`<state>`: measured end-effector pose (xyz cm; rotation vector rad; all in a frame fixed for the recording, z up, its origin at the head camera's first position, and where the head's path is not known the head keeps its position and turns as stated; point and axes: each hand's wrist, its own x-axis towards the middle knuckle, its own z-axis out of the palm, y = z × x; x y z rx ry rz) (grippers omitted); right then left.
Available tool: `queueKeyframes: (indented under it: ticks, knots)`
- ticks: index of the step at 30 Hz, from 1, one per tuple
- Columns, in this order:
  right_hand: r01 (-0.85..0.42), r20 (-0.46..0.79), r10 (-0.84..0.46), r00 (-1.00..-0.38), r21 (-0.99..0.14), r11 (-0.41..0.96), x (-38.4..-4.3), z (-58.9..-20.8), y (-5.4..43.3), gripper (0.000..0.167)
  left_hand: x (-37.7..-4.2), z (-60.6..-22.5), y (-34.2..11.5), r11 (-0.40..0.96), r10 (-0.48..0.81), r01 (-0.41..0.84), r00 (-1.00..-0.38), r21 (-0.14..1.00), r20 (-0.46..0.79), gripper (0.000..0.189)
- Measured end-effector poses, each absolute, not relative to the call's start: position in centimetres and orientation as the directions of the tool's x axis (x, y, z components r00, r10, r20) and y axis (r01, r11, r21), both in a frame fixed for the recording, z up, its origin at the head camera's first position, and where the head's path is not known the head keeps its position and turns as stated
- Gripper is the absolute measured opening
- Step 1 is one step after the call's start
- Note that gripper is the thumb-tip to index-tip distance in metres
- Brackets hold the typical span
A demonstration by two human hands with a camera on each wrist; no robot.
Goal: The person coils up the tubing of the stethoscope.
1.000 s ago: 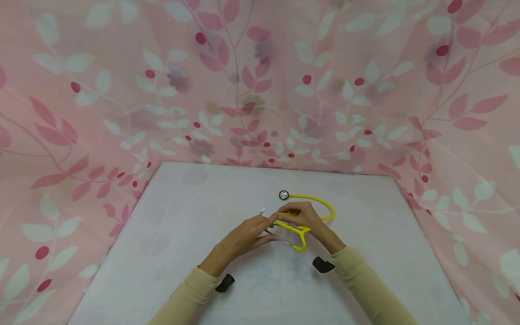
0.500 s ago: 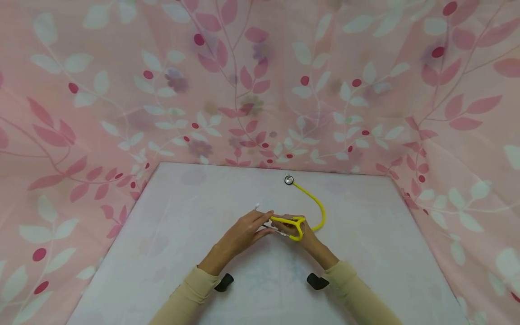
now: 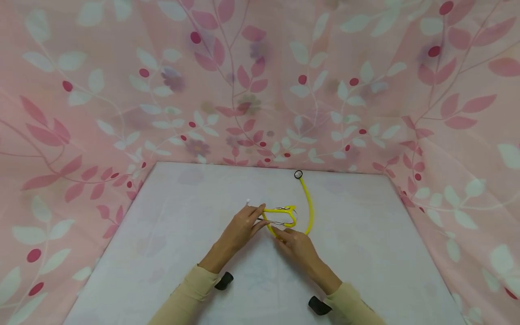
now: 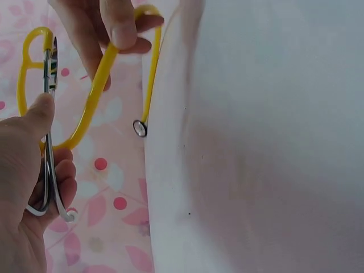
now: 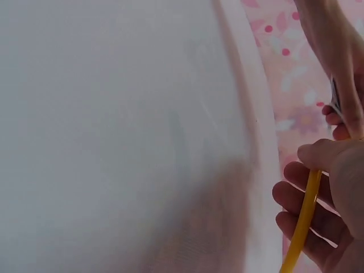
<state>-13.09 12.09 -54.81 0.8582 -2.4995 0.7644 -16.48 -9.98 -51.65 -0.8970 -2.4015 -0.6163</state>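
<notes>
A stethoscope with yellow tubing (image 3: 310,207) is between my hands above the white table. My left hand (image 3: 240,229) grips its metal ear tubes (image 4: 48,122) together with a fold of the tubing; one white ear tip (image 3: 248,200) sticks out past the fingers. The yellow Y-shaped part (image 3: 291,215) points right from that grip. Nearer to me, my right hand (image 3: 304,249) pinches the tubing between thumb and fingers, as the right wrist view shows with the yellow tube (image 5: 304,222) lying across the fingers. The round chest piece (image 3: 298,174) lies by the table's far edge.
The white-covered table (image 3: 195,189) ends at a pink leaf-patterned cloth (image 3: 260,90) that rises behind it and on both sides. Black wrist devices (image 3: 224,281) hang under both forearms.
My right hand has slid along the tubing and come nearer to me. The chest piece has shifted away toward the far edge and slightly right. My left hand keeps its grip, moving slightly left.
</notes>
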Motion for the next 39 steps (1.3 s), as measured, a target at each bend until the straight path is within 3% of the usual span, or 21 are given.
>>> queueKeyframes:
  ticks: [7, 16, 26, 34, 39]
  knots:
    - [-0.628, 0.493, -0.442, -0.749, -0.316, 0.711, -11.7, -53.2, 11.9, 0.031, -16.7, -52.2, -10.2, 0.727, 0.451, 0.651, -0.693, 0.219, 0.562, 0.057]
    - [-0.658, 0.596, -0.444, -0.669, -0.199, 0.726, -11.7, -50.3, 12.3, 0.022, -16.8, -52.5, -10.4, 0.734, 0.474, 0.643, -0.715, 0.219, 0.514, 0.058]
    - [-0.659, 0.611, -0.440, -0.658, -0.183, 0.729, -12.4, -49.6, 13.0, 0.021, -16.8, -52.0, -10.7, 0.710, 0.519, 0.664, -0.719, 0.236, 0.463, 0.052]
    - [-0.768, 0.592, -0.626, -0.507, 0.020, 0.640, -12.5, -48.5, 11.6, 0.025, -16.5, -51.6, -10.2, 0.717, 0.511, 0.651, -0.734, 0.248, 0.449, 0.049]
    - [-0.807, 0.479, -0.731, -0.487, 0.073, 0.586, -12.7, -47.0, 11.3, 0.022, -16.3, -51.9, -9.7, 0.726, 0.516, 0.647, -0.737, 0.233, 0.437, 0.047]
